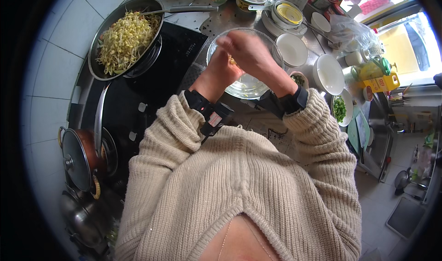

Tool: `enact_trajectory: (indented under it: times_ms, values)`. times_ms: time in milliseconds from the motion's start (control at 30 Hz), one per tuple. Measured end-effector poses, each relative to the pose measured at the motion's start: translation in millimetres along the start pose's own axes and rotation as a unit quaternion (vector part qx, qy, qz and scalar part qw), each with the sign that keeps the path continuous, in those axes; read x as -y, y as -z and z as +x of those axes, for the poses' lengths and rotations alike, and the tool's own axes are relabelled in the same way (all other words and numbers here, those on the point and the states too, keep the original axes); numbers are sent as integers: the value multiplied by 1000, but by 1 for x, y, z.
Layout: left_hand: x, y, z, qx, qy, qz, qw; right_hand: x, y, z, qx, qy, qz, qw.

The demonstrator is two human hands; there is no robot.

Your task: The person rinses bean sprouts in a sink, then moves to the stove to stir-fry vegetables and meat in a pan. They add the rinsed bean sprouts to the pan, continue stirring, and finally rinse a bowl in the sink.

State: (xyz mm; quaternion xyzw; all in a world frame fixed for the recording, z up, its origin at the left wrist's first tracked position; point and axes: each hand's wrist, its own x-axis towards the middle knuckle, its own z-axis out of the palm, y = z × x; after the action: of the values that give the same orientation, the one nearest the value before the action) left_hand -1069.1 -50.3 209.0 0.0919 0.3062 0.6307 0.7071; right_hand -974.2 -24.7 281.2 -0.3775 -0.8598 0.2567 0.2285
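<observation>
Over a clear glass bowl [250,88], my left hand [221,65] is cupped with a few yellowish bean sprouts [232,60] in its palm. My right hand [247,48] is curled above it, blurred, its fingertips near the left fingers; whether it holds anything is hidden. Some small pale bits lie in the bottom of the bowl. To the left, a frying pan [92,59] holds a heap of bean sprouts [127,40], and a metal utensil [193,9] rests across its rim.
The pan stands on a black cooktop [138,91], with a lidded copper-coloured pot [91,150] nearer me. Stacked bowls [286,14], white bowls [328,74] and a dish of chopped greens [339,109] stand right of the glass bowl. A knife [361,131] lies on a green board [354,136].
</observation>
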Motion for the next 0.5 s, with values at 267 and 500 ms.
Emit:
enact_trajectory:
  times_ms: [267, 500]
  values:
    - [-5, 10, 7, -87, 96, -128, 983, -82, 7, 8, 18, -71, 55, 996]
    - [-13, 8, -2, -102, 48, -118, 987, -143, -32, -24, 234, 9, -154, 960]
